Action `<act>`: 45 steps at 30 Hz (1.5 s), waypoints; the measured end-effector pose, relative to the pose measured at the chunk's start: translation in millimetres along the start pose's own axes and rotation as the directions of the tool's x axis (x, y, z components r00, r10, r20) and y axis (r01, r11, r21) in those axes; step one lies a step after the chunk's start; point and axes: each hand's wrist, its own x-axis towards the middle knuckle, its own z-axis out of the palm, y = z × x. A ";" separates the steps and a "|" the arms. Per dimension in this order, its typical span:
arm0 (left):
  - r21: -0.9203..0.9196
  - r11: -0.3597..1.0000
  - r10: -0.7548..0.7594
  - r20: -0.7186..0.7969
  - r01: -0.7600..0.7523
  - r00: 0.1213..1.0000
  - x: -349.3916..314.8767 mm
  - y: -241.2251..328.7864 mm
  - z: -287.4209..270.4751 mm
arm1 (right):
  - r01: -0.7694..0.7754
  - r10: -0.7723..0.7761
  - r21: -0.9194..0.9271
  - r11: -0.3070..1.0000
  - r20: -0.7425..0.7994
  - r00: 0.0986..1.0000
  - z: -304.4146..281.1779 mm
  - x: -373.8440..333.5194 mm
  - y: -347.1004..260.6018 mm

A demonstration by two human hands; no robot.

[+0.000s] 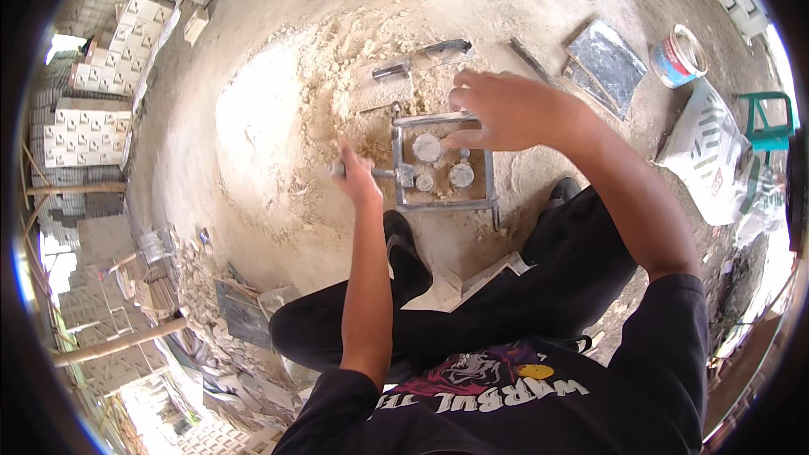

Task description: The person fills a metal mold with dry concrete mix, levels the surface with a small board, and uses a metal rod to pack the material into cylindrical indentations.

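Note:
On the ground before me lies a square metal mould frame (444,206) with sandy material in it. Inside it sit several round grey discs; the largest disc (427,148) is near the upper left. My left hand (359,175) is closed round the handle of a hammer, whose blocky grey head (406,175) rests over the frame's left side. Above the frame's upper right corner hovers my right hand (506,111), thumb and fingers apart, with nothing visible between them. Its fingertips are near the discs; I cannot tell whether they touch anything.
Loose pale sandy mix (324,76) spreads beyond the frame. Dark metal bars (421,59) lie on it. To the right are a flat dark plate (607,63), a paint bucket (677,57), a white sack (704,156) and a green stool (767,122). Patterned blocks (88,133) are stacked at left.

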 end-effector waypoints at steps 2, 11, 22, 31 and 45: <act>0.076 0.985 0.151 0.042 -0.154 0.988 -14.2 -6.1 -7.2 | -0.031 0.025 0.088 0.996 0.072 0.997 1.6 -10.2 -0.3; 0.153 0.972 0.201 -0.173 -0.175 0.964 -30.8 -1.1 -11.6 | 0.038 -0.046 0.184 0.982 0.040 0.998 -15.0 -57.6 -9.5; -0.171 0.982 -0.082 0.003 0.081 0.997 -60.5 5.7 -20.0 | -0.074 0.064 0.155 0.985 0.069 0.996 -19.6 -88.2 6.0; 0.167 0.978 0.132 -0.019 -0.127 0.991 -86.0 -21.9 -36.9 | -0.002 0.004 0.202 0.979 -0.008 1.000 -14.9 -97.2 8.0; 0.183 0.979 0.106 -0.071 -0.091 0.992 -118.3 -16.7 -24.0 | -0.083 0.053 0.212 0.974 0.143 0.988 -20.9 -104.7 6.4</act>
